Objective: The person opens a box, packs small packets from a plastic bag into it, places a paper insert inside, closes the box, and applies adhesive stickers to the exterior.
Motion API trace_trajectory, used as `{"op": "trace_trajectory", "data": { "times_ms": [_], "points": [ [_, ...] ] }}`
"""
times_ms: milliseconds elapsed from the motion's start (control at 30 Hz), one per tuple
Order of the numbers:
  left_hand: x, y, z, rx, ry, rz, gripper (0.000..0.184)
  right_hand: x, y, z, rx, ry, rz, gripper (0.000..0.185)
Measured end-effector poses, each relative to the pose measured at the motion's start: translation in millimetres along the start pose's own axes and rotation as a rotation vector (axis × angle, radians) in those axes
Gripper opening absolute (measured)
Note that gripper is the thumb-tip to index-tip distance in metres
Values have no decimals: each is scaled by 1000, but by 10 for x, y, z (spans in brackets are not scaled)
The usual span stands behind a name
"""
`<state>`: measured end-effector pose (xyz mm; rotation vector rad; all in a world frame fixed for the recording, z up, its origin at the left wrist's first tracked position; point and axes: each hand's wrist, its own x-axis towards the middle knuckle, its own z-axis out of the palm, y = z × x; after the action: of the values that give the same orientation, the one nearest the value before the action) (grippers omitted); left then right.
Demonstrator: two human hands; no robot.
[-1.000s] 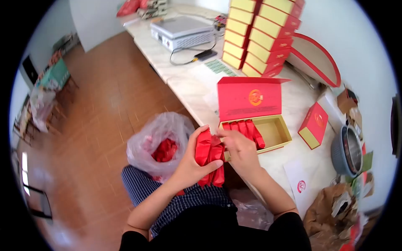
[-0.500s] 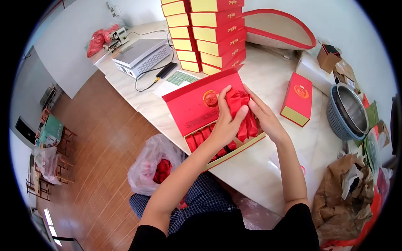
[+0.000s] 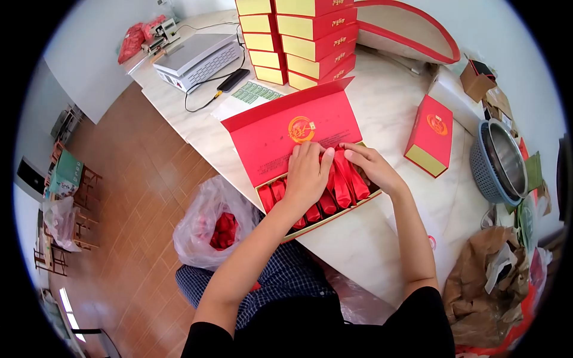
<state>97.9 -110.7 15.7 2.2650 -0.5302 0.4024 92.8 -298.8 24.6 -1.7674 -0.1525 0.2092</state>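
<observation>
An open red gift box (image 3: pixel 256 149) with gold edges lies before me on the table, its lid tilted back. Several shiny red foil packets (image 3: pixel 340 186) stand in a row inside it. My left hand (image 3: pixel 309 172) reaches over the row, its fingers closed around the top ends of packets in the middle. Beside it, my right hand (image 3: pixel 375 169) pinches the upper end of packets at the box's right side. Both hands partly hide the packets, and how many each one grips is unclear.
Stacked red and gold boxes (image 3: pixel 316 45) stand behind, with a closed box (image 3: pixel 431 134) to the right. A scale (image 3: pixel 197 59) and a phone (image 3: pixel 234 80) lie at the left. A plastic bag (image 3: pixel 194 238) holds more red packets. Metal and blue bowls (image 3: pixel 492 170) sit far right.
Both hands have come down with a bunch of red packets from above the box into it. The packets now stand inside the row. The view has shifted slightly.
</observation>
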Motion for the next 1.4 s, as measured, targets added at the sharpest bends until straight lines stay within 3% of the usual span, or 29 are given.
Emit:
{"op": "trace_trajectory", "data": {
  "times_ms": [167, 267, 567, 667, 767, 833, 900, 1000, 1067, 1133, 1300, 1400],
  "points": [
    [-62, 86, 42, 98, -16, -17, 26, 11, 33, 16, -28, -8, -26, 46],
    [-65, 61, 124, 48, 133, 33, 23, -3, -2, 41, -42, -42, 26, 45],
    [-24, 49, 222, 373, 56, 91, 28, 24, 182, 97, -278, -41, -202, 39],
    [4, 37, 175, 391, -5, 75, 34, 65, 251, 69, -278, -47, -153, 35],
    [-51, -36, -24, 167, -14, 102, 33, -6, 154, 106, -437, -20, -75, 33],
    [-215, -113, -319, -38, 85, 69, 28, -22, 94, 124, -539, 69, -73, 35],
    [-504, -150, -582, -190, 274, -90, 25, -64, 38, 157, -662, 148, -47, 47],
    [-992, -375, -618, -336, 382, -235, 43, -107, -67, 296, -745, 112, 48, 48],
    [-1212, -332, -487, -558, 292, -322, 57, -112, -43, 420, -821, 94, 45, 51],
    [-1280, -260, -415, -500, 174, -235, 73, -132, -66, 554, -892, 179, 52, 55],
    [-1309, -167, -289, -477, 153, -270, 79, -84, -137, 756, -1087, 138, 103, 66],
    [-1345, -167, -327, -468, 90, -304, 85, -73, -214, 848, -1112, 97, 121, 64]
  ]
}}
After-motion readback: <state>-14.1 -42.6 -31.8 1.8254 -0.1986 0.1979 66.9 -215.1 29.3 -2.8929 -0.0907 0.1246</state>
